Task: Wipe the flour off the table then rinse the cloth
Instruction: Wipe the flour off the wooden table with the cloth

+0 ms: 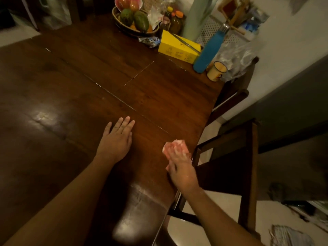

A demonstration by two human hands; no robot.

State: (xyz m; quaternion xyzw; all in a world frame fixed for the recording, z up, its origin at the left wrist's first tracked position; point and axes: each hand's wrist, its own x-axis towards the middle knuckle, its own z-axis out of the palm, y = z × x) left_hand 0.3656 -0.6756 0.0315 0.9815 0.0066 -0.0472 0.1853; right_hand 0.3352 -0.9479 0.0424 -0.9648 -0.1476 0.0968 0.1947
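Note:
A small pink cloth (173, 145) dusted with white lies on the dark wooden table (88, 71) close to its right edge. My right hand (181, 164) presses down on the cloth with fingers laid over it; flour speckles the hand. My left hand (116, 139) rests flat on the table, fingers straight, a little to the left of the cloth. A pale smear of flour (136, 208) covers the near part of the table between my forearms. Thin white lines of flour (138, 73) sit in the table's seams.
At the table's far end stand a fruit bowl (134, 20), a yellow box (177, 47), a blue bottle (208, 52) and a cream enamel mug (217, 71). A wooden chair (248, 157) stands by the right edge. Tiled floor lies below.

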